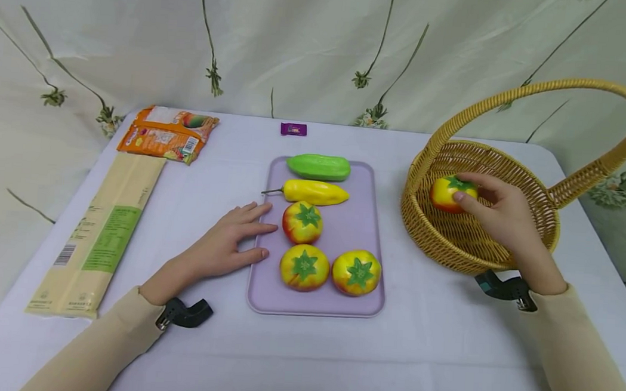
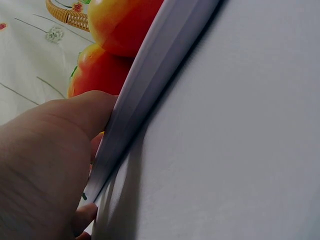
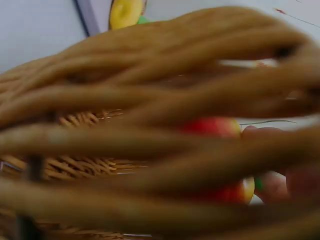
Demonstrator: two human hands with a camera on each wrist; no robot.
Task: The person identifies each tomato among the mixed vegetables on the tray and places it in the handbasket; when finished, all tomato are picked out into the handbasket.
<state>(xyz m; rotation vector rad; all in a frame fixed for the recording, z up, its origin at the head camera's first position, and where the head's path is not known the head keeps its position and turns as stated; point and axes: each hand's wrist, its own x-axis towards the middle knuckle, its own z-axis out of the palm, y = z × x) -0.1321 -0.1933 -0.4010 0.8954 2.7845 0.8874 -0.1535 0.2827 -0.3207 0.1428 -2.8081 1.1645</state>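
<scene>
Inside the wicker basket (image 1: 470, 262), my right hand (image 1: 500, 216) pinches a yellow-and-red persimmon (image 1: 444, 194) with a green leafy top, thumb and fingers at that top. In the right wrist view the basket's weave hides much of the persimmon (image 3: 212, 192). My left hand (image 1: 224, 241) lies with spread fingers at the left rim of the lilac tray (image 1: 314, 306). The left wrist view shows that hand (image 2: 50, 150) against the tray's edge (image 2: 145, 80). On the tray are a green cucumber-like vegetable (image 1: 319, 167), a yellow pepper (image 1: 315, 192) and three persimmons (image 1: 304, 268).
The basket's tall handle (image 1: 545, 87) arches over its opening. An orange snack packet (image 1: 166, 134) lies at the back left, above a long beige-and-green package (image 1: 97, 236). A small purple wrapped sweet (image 1: 294, 129) sits near the table's back edge.
</scene>
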